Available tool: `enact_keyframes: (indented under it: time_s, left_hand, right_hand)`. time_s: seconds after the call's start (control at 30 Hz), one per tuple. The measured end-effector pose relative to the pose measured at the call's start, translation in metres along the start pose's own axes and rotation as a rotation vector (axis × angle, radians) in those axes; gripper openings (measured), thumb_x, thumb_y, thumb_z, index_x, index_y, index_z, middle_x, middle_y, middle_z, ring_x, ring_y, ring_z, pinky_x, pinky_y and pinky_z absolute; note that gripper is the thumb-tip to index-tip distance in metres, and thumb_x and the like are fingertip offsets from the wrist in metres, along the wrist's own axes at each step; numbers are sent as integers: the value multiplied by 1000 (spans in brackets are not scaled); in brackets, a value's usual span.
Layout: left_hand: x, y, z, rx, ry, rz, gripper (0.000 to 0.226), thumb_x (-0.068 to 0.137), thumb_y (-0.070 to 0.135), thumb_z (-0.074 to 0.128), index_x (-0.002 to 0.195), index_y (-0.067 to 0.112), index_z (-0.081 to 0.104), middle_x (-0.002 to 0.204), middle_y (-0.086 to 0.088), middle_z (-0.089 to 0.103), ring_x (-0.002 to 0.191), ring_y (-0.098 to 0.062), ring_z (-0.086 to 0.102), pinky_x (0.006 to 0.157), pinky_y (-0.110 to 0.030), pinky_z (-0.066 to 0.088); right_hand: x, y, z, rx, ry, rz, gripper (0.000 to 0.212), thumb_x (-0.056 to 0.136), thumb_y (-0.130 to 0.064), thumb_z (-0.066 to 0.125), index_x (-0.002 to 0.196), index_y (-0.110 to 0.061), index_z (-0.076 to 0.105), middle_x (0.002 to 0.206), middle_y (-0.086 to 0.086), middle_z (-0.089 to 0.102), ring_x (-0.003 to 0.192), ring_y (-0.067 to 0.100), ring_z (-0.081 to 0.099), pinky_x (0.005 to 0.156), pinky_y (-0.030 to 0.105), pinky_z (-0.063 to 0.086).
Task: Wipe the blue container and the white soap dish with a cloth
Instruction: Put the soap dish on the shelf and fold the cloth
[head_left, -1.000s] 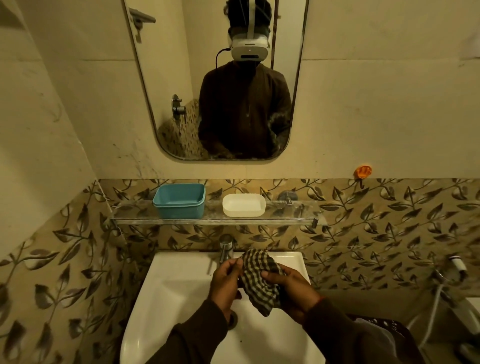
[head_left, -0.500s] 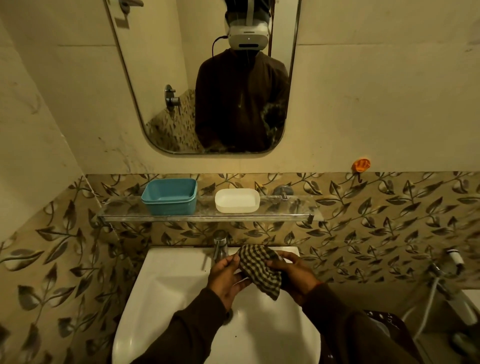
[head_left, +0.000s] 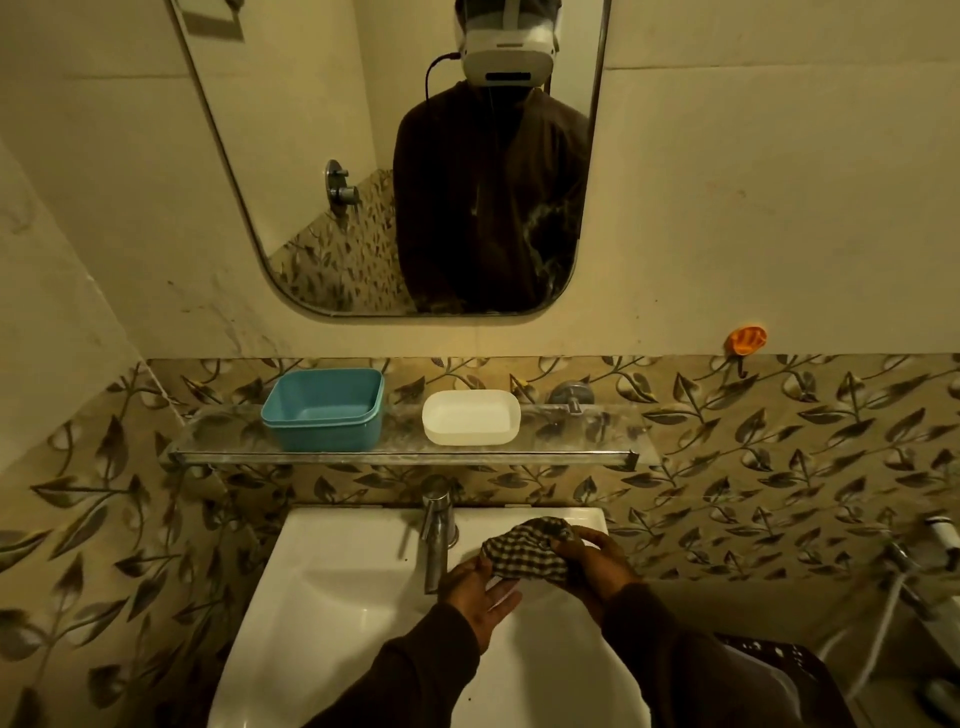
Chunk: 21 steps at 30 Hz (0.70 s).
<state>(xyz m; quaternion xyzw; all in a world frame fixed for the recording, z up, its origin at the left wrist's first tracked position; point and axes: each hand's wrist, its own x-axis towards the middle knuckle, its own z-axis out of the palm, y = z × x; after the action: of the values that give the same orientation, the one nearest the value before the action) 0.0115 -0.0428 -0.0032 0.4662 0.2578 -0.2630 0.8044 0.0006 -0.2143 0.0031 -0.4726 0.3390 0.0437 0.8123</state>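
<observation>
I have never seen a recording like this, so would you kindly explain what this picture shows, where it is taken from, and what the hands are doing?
There is no machine here: a person wears a camera on the head, looking forward and down, so you see their own arms. The headset appears reflected in the mirror above. Below it, a glass shelf carries the blue container and, to its right and apart from it, the white soap dish. Under the shelf is a white sink with a steel tap. Over the basin, the right hand grips a bunched checked cloth; the left hand lies open, palm up, with its fingertips at the cloth's edge. Neither item is being wiped yet.
</observation>
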Motion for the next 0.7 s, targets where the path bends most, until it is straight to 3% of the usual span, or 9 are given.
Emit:
enact_keyframes:
  time_s: [0.07, 0.13, 0.2, 0.33, 0.43, 0.57, 0.7]
  left_hand:
    - [5, 3, 6, 56, -5, -37, 30, 109, 23, 33, 103, 16, 62, 129, -12, 58, 114, -33, 60, 103, -50, 44]
    - [12, 7, 13, 102, -4, -23, 27, 108, 21, 37, 104, 18, 64, 124, -10, 64, 105, -28, 65, 95, -48, 48]
    - [21, 11, 19, 146, -8, 42, 23, 106, 14, 41, 116, 15, 62, 126, -14, 66, 106, -29, 66, 91, -47, 49]
    - [37, 18, 20, 146, 40, 52, 43, 104, -3, 41, 145, 8, 40, 154, -24, 41, 139, -43, 43, 111, -57, 38]
    - [41, 18, 16, 196, -9, 59, 48, 103, -3, 45, 149, 6, 37, 155, -22, 41, 135, -42, 47, 112, -57, 37]
    - [35, 15, 20, 257, -67, 57, 46, 104, 1, 43, 149, 9, 38, 152, -19, 47, 133, -39, 50, 110, -56, 40]
    - [31, 18, 24, 287, -81, 85, 42, 104, 2, 41, 145, 12, 42, 146, -16, 52, 124, -34, 56, 108, -54, 44]
  right_hand:
    - [9, -4, 2, -3, 80, -27, 28, 81, 8, 66, 101, -10, 59, 101, 23, 65, 92, 40, 65, 65, 45, 57]
    - [21, -9, 4, -12, 77, -49, 25, 84, 6, 63, 103, -9, 59, 100, 21, 65, 89, 38, 65, 60, 41, 57]
    - [31, -15, 6, -36, 47, -74, 28, 87, 7, 59, 110, -8, 56, 105, 20, 65, 89, 36, 65, 64, 41, 57]
    - [44, -24, 4, -353, 92, -167, 44, 89, 9, 55, 131, -4, 49, 123, 18, 57, 100, 31, 57, 78, 40, 54]
    - [43, -23, 0, -504, 124, -220, 45, 90, 8, 53, 133, -5, 49, 132, 20, 54, 113, 34, 54, 93, 44, 50]
    - [35, -18, -3, -699, 125, -280, 42, 92, 3, 53, 134, -3, 49, 136, 18, 52, 122, 32, 50, 97, 36, 43]
    - [29, -14, -2, -775, 102, -270, 37, 95, 1, 48, 131, -5, 53, 129, 14, 57, 103, 18, 52, 84, 19, 41]
